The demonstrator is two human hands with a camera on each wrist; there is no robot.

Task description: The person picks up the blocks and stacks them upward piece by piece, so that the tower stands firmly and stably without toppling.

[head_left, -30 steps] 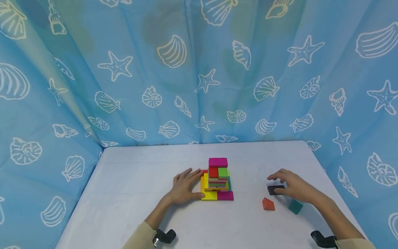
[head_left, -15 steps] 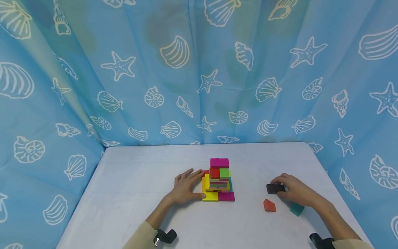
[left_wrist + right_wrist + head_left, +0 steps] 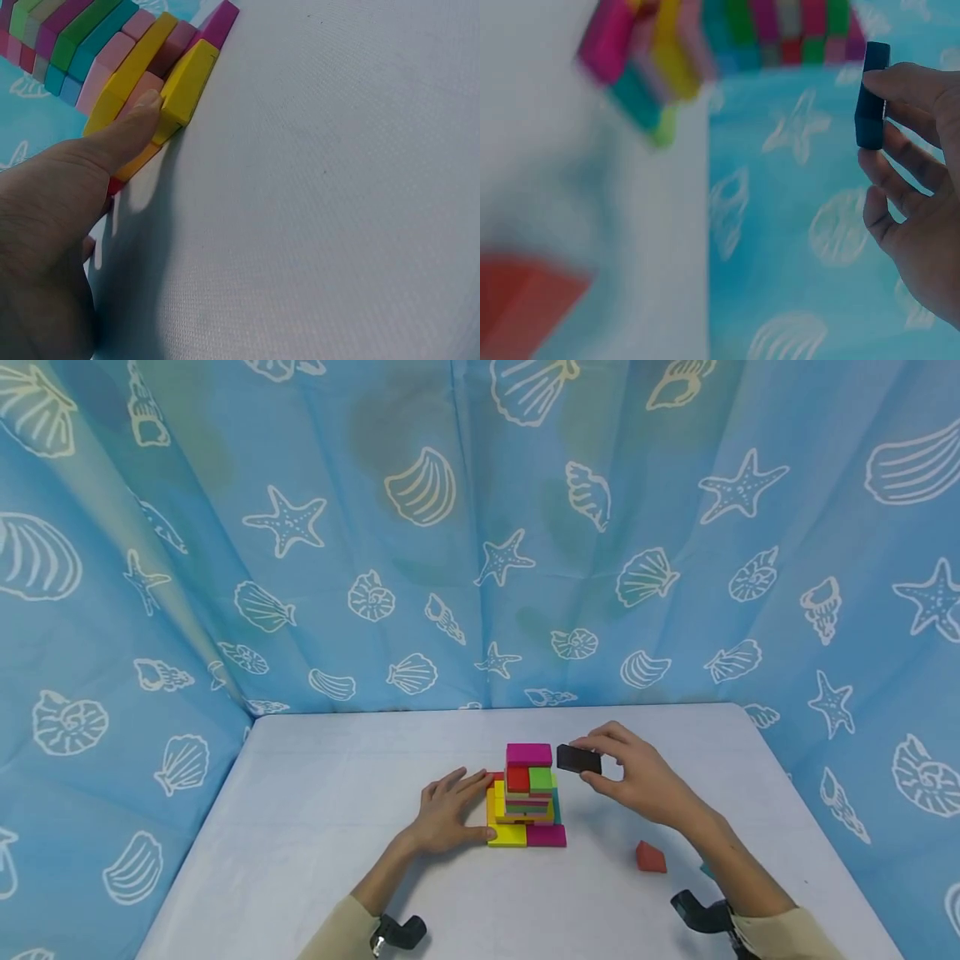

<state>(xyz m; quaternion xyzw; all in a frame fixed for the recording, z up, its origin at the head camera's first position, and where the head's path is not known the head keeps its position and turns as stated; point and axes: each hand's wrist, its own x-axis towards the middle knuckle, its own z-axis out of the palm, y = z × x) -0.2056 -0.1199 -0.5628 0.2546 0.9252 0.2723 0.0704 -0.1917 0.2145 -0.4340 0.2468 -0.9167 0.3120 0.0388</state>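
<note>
A tower of colourful blocks stands on the white table, with a magenta block lying on top. My left hand rests at the left of its base, fingers spread. In the left wrist view, that thumb touches the tower near a yellow block. Just right of the tower's top, my right hand pinches a black block between thumb and fingers, above the table. In the right wrist view the black block looks apart from the blurred tower.
An orange-red block lies on the white table to the tower's right. Beside it, a teal block is mostly hidden by my right forearm. A blue shell-print curtain hangs behind the table.
My right hand has taken hold of the black block, lifted it off the table and carried it left to the tower's top. The left hand stays at the base.
</note>
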